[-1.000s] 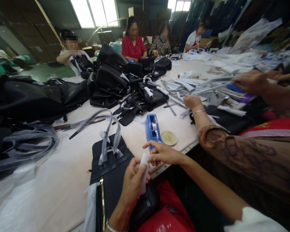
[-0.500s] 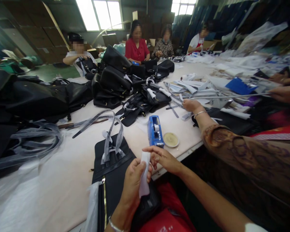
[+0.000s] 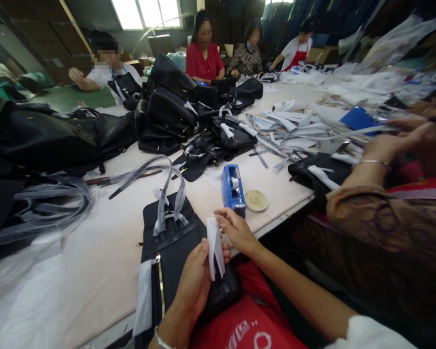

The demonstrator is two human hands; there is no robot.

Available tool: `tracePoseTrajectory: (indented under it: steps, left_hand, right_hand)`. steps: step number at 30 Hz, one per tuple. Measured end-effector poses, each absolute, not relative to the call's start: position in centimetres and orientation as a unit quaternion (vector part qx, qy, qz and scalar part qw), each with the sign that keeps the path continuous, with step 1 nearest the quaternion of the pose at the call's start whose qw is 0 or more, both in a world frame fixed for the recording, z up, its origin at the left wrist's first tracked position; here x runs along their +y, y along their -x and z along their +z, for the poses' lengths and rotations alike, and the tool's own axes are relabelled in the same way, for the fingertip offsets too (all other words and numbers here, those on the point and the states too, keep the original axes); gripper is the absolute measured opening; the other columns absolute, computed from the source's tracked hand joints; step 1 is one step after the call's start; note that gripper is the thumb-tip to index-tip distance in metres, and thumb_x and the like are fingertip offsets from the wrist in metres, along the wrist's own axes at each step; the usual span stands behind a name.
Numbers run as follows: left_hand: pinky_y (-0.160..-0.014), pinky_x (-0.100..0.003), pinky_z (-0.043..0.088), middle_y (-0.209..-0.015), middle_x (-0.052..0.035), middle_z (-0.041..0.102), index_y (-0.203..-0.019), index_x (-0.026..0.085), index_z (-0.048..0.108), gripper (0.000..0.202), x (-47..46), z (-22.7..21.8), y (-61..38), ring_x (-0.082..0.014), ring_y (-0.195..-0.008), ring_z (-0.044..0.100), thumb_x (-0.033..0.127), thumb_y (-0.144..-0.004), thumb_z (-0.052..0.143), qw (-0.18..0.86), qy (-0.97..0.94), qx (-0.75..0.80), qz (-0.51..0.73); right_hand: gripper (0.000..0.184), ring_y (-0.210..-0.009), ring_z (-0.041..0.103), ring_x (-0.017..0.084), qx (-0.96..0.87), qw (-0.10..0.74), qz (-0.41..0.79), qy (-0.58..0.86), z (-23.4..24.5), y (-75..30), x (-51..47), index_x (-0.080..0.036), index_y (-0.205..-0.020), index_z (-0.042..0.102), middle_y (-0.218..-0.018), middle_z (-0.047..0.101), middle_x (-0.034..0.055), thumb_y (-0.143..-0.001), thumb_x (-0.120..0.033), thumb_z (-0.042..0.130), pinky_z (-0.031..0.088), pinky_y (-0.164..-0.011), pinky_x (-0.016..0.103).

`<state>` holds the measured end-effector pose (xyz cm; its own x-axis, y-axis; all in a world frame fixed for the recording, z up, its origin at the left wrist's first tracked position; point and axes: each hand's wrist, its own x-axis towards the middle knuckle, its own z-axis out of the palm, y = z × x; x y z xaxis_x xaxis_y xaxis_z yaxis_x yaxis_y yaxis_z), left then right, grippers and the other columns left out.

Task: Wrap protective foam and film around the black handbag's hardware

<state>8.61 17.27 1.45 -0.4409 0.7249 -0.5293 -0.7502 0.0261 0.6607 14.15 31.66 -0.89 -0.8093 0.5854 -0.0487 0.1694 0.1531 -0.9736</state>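
A folded white wrapping strip point(image 3: 215, 247) stands upright between my hands, its lower part parted into two tails. My left hand point(image 3: 198, 274) is closed around its side, thumb up, with the fingers partly behind it. At the strip's top edge, my right hand point(image 3: 236, 232) pinches it with bent fingertips. Below both hands a black bag point(image 3: 174, 237) lies on the table edge and my lap. The bag has a gold zipper point(image 3: 161, 281) and straps in clear plastic wrap point(image 3: 165, 206). Whether the strip is joined to the bag cannot be seen.
A blue tape dispenser point(image 3: 233, 189) and a small round dish point(image 3: 256, 200) stand just beyond my right hand. Black bags point(image 3: 170, 111) are piled behind, wrapped straps point(image 3: 58, 208) lie left. A co-worker's arm point(image 3: 366, 179) reaches in from the right, near white scraps point(image 3: 294, 126).
The white strip has opened from one flat piece into two hanging tails. My right hand has shifted slightly left along its top. The neighbour's hand on the right has drawn back.
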Motion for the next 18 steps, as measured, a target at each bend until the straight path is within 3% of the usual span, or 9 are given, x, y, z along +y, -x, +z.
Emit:
tracePoseTrajectory:
  steps: [2, 6, 14, 18]
  left_hand:
    - [-0.076, -0.030, 0.052, -0.094, -0.0130, 0.070, -0.104, 0.009, 0.066, 0.046, 17.1, 1.2, -8.8, -0.0184, -0.079, 0.065, 0.050, -0.084, 0.059, 0.518, 0.024, 0.462, 0.720]
    - [-0.077, -0.029, 0.052, -0.095, -0.0092, 0.069, -0.107, 0.012, 0.065, 0.041, 17.2, 0.9, -9.2, -0.0181, -0.084, 0.064, 0.046, -0.084, 0.062, 0.497, 0.032, 0.446, 0.744]
    - [-0.076, -0.025, 0.049, -0.090, -0.0039, 0.069, -0.097, 0.016, 0.067, 0.026, 17.5, 0.8, -9.7, -0.0152, -0.082, 0.063, 0.038, -0.086, 0.061, 0.460, 0.020, 0.472, 0.751]
    - [-0.072, -0.025, 0.050, -0.088, -0.0039, 0.069, -0.098, 0.016, 0.067, 0.027, 17.7, 0.0, -9.7, -0.0151, -0.078, 0.063, 0.039, -0.084, 0.063, 0.458, 0.038, 0.474, 0.751]
  right_hand:
    - [0.041, -0.096, 0.059, 0.015, -0.695, 0.182, 0.635, 0.284, -1.3, -15.2, 30.0, -0.020, -0.126, 0.048, -0.115, 0.059, 0.0073, -0.096, -0.047, 0.039, 0.048, -0.081, 0.028]
    - [0.037, -0.111, 0.055, 0.019, -0.731, 0.177, 0.595, 0.284, -1.3, -16.7, 26.8, -0.023, -0.130, 0.045, -0.125, 0.056, 0.0075, -0.098, -0.039, 0.036, 0.043, -0.098, 0.035]
    - [0.042, -0.113, 0.053, 0.027, -0.882, 0.198, 0.338, 0.263, -1.4, -15.5, 25.0, -0.014, -0.134, 0.040, -0.123, 0.054, 0.0165, -0.094, -0.022, 0.035, 0.043, -0.098, 0.044]
    - [0.062, -0.129, 0.039, 0.031, -0.937, 0.153, 0.244, 0.198, -2.2, -16.8, 24.8, -0.008, -0.146, 0.024, -0.142, 0.039, 0.0206, -0.087, -0.016, 0.040, 0.036, -0.105, 0.048]
